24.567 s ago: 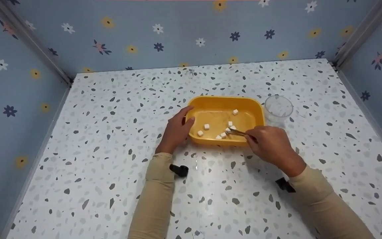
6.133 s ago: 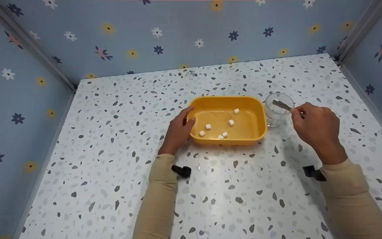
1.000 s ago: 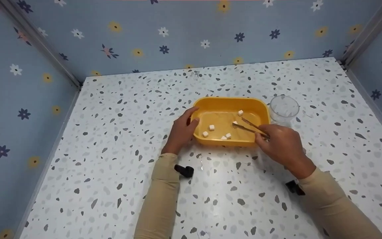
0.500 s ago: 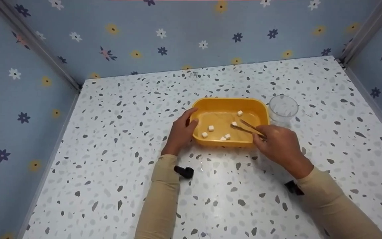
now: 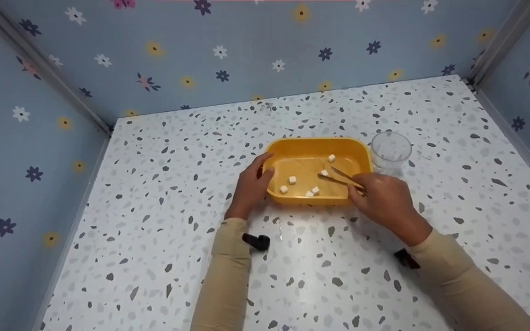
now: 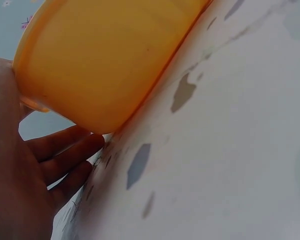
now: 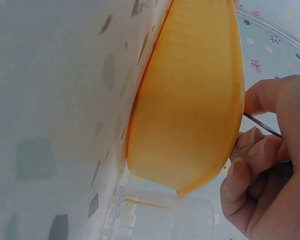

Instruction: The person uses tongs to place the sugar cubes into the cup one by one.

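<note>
A yellow tray (image 5: 318, 201) stands on the speckled table with several small white cubes (image 5: 292, 179) spread over its floor. The left hand (image 5: 250, 187) grips the tray's left end, thumb over the rim, other fingers along the outside. Metal tweezers (image 5: 341, 181) are pinched in the right hand (image 5: 388, 202) above the tray's front right part. Their parted tips lie at either side of one cube (image 5: 324, 173); contact cannot be told. The right wrist view shows the right hand (image 7: 275, 155) curled beside the tray's rim, the tweezers mostly hidden behind it.
A clear glass (image 5: 391, 149) stands close by the tray's right end; its contents are hard to make out. A flowered blue wall (image 5: 265, 50) bounds the table at the back, with more wall panels on the left and right.
Over the last second the tweezers have shifted only slightly near the same cube. Earlier, the right hand held them over the glass; it has since moved left to the tray. Fewer cubes lie there than at first.
</note>
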`<state>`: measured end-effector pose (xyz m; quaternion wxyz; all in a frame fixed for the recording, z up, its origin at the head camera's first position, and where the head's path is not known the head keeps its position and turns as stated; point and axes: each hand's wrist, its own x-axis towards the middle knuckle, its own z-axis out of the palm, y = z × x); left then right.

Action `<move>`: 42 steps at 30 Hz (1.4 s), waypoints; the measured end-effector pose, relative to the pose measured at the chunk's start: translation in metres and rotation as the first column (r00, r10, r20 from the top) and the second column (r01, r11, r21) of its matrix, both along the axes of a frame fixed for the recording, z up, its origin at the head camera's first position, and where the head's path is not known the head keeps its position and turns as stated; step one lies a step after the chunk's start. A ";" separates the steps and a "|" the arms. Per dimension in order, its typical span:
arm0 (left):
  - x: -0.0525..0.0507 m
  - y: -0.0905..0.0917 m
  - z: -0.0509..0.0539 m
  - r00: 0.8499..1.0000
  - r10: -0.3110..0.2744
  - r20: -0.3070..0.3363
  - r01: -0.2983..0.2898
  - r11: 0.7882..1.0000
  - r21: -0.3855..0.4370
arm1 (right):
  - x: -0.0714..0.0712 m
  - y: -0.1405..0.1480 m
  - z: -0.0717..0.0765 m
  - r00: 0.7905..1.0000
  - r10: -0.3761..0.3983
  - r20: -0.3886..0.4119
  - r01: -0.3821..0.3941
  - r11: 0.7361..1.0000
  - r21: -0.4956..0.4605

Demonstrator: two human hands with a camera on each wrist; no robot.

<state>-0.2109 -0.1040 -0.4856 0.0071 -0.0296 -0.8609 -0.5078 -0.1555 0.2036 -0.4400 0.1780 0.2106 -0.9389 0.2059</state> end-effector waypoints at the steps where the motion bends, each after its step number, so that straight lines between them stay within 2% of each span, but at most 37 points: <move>1: 0.001 -0.001 -0.001 1.000 0.005 0.004 -0.005 1.000 0.002 | 0.000 -0.001 -0.001 1.000 0.000 0.003 0.000 1.000 0.002; 5: 0.003 -0.001 -0.004 1.000 0.010 -0.005 -0.010 1.000 0.007 | 0.001 -0.002 -0.002 1.000 -0.003 0.012 0.003 1.000 0.003; 11: 0.005 0.009 -0.005 1.000 -0.013 -0.026 0.013 1.000 0.018 | 0.006 0.007 0.002 1.000 -0.014 0.009 0.014 1.000 0.019; 18: 0.004 0.013 0.002 0.999 -0.034 -0.023 0.035 0.999 0.013 | 0.009 0.011 0.002 1.000 -0.026 -0.014 0.026 1.000 0.008; 21: 0.003 0.012 0.004 0.999 -0.040 -0.029 0.041 0.999 0.023 | 0.010 0.010 0.002 0.999 -0.035 -0.027 0.035 0.999 -0.005; 26: 0.003 0.008 0.003 1.000 -0.020 0.008 0.020 1.000 0.021 | 0.009 0.006 0.001 1.000 -0.025 -0.009 0.025 1.000 -0.003; 32: -0.001 0.005 0.000 0.999 -0.033 -0.019 0.033 0.999 0.026 | 0.005 0.003 0.001 0.999 -0.036 0.010 0.036 0.999 -0.008; 37: 0.000 0.002 -0.003 1.000 -0.015 -0.015 0.015 1.000 0.027 | 0.003 0.001 0.000 0.999 -0.027 0.044 0.026 1.000 0.012; 42: 0.000 0.001 -0.005 0.999 -0.013 -0.035 0.014 1.000 0.025 | 0.001 -0.001 0.000 0.999 -0.020 0.032 0.020 1.000 0.021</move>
